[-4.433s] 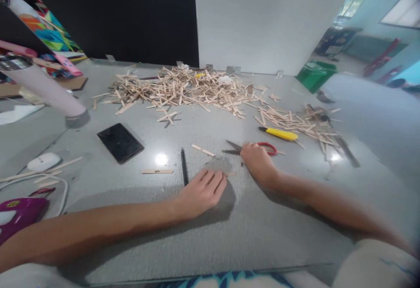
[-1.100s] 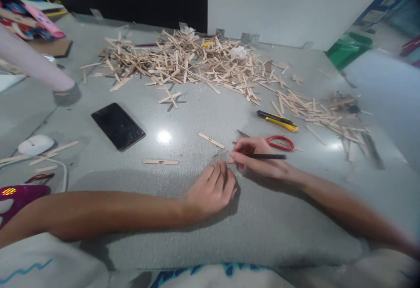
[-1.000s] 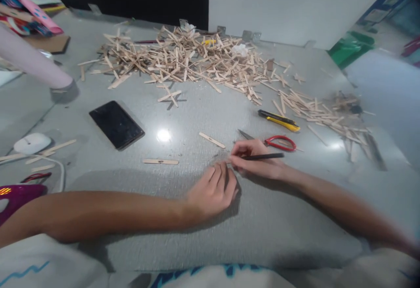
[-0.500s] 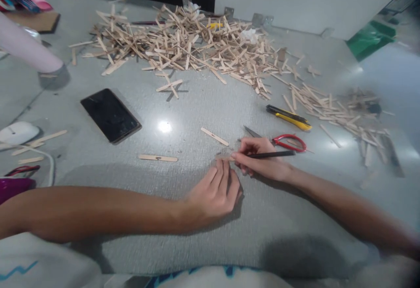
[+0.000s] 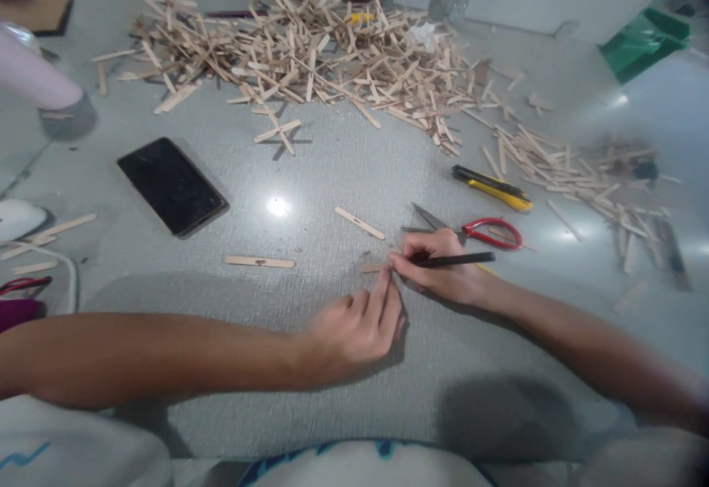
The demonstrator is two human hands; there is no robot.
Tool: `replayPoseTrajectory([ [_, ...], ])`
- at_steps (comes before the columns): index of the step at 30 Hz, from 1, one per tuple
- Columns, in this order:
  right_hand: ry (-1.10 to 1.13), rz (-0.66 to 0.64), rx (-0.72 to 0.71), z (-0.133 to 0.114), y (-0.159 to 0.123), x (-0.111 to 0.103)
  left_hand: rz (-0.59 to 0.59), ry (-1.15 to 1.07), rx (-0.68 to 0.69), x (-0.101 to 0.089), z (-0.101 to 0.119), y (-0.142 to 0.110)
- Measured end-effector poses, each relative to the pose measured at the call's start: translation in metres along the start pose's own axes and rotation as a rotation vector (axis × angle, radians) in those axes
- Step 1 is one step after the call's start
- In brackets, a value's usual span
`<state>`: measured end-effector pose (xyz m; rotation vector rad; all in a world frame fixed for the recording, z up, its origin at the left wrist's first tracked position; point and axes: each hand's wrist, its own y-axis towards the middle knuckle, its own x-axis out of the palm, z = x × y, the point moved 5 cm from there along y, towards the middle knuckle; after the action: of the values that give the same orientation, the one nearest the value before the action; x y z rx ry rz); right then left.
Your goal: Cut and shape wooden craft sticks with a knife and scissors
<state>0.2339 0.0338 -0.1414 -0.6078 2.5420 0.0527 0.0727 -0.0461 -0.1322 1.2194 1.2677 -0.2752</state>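
My right hand [image 5: 443, 265] is closed around a slim black pen [image 5: 465, 259], its tip hidden by the fingers. My left hand [image 5: 360, 321] is curled, with its index fingertip pressing on a short wooden craft stick [image 5: 371, 269] right beside my right fingertips. Most of that stick is hidden by the fingers. Two more craft sticks lie flat close by, each with a dark mark at its middle: one stick [image 5: 360, 222] just beyond my hands, another stick [image 5: 260, 261] to the left. Red-handled scissors [image 5: 492, 232] lie partly behind my right hand.
A large heap of craft sticks [image 5: 310, 58] spreads along the back, with a looser pile [image 5: 559, 162] at right. A yellow and black cutter [image 5: 492, 188] lies beyond the scissors. At left are a phone [image 5: 173, 185], a white mouse [image 5: 19, 219] and a pink cylinder [image 5: 36, 69].
My left hand's fingers have shifted, the index finger now reaching to my right fingertips while the others are drawn back. The pen stays in my right hand. The view has shifted slightly.
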Motion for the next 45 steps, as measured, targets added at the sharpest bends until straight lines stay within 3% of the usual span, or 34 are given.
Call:
replayPoseTrajectory([
  [30,0.078,-0.045,0.088,0.0092,-0.0014,0.0017,-0.069,-0.062,0.028,0.0037,0.0010,-0.0027],
  [45,-0.061,-0.008,-0.036,0.0041,0.0005,-0.0001,-0.068,-0.064,0.038,0.0044,0.0012,-0.0029],
])
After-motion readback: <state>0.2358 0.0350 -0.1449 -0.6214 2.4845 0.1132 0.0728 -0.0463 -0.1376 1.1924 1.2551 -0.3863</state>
